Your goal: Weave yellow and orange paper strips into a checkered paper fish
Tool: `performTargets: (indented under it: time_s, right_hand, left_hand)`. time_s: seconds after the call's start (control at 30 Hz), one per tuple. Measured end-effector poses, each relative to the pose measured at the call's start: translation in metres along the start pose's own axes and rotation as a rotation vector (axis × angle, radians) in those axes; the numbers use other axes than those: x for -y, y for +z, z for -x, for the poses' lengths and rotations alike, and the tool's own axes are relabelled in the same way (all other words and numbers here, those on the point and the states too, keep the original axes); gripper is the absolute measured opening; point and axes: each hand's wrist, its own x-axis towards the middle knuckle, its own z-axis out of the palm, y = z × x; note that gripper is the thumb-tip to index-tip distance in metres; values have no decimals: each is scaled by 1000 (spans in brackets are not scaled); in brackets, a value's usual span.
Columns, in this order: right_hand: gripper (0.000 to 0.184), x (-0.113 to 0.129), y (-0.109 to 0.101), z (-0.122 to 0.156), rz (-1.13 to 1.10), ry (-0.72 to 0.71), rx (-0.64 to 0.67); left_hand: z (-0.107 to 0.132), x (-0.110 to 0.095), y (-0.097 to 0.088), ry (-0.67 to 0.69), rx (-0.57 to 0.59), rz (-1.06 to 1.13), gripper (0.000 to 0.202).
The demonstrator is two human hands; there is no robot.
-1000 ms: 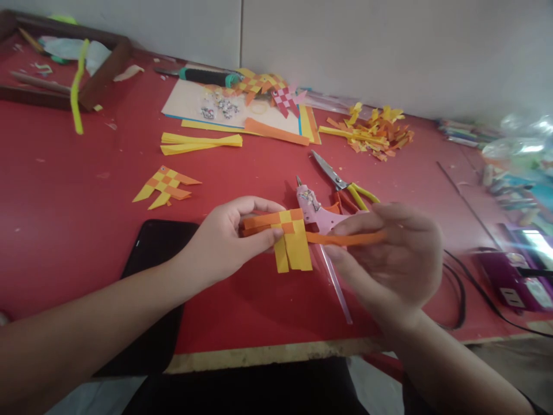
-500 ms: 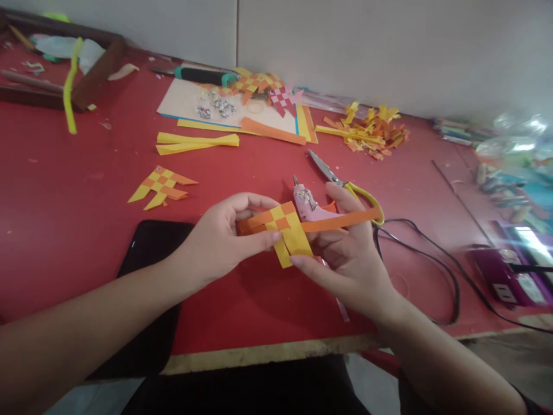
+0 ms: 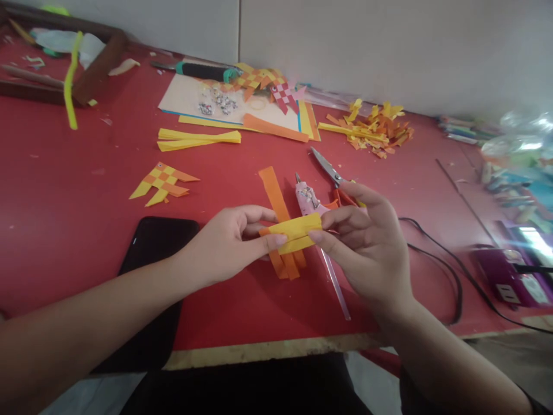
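Between my two hands is a woven piece of orange and yellow paper strips, held above the red table. My left hand pinches its left side, thumb in front and fingers behind. My right hand pinches the right ends of the yellow strips between thumb and fingers. One orange strip points up and away, and several orange ends hang below. Just behind the piece lies a pink glue gun with a clear glue stick coming out of its back. Scissors lie beyond my right hand, their handles partly hidden by it.
A finished woven paper fish and yellow strips lie left. A black phone rests under my left forearm. Farther back are paper sheets, a pile of paper scraps and a wooden frame. Cables run right.
The woven piece has been turned, so its yellow ends point right and a long orange strip points away instead of right. My right hand has shifted slightly right to the yellow ends.
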Motion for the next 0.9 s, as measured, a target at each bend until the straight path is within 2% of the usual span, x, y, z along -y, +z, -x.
performTargets:
  time_s: [0.17, 0.27, 0.43, 0.57, 0.63, 0.73, 0.9]
  right_hand:
    - [52, 2, 4, 4, 100, -20, -65]
    - [47, 0, 5, 8, 202, -86, -95]
    - [15, -2, -1, 6, 464, -300, -71]
    - [15, 4, -2, 1, 652, -557, -86]
    - [18, 6, 0, 1, 615, -618, -10]
    - [25, 7, 2, 5, 480, -574, 156]
    - [31, 1, 5, 8, 425, -563, 200]
  left_hand:
    - [0, -4, 3, -12, 52, 105, 18]
    - [1, -6, 4, -27, 82, 177, 16]
    - [1, -4, 3, -53, 68, 198, 16]
    - [0, -4, 4, -40, 74, 202, 16]
    - [0, -4, 6, -44, 67, 198, 16]
    - [0, -6, 7, -37, 77, 182, 16]
    - [1, -7, 7, -52, 92, 156, 23]
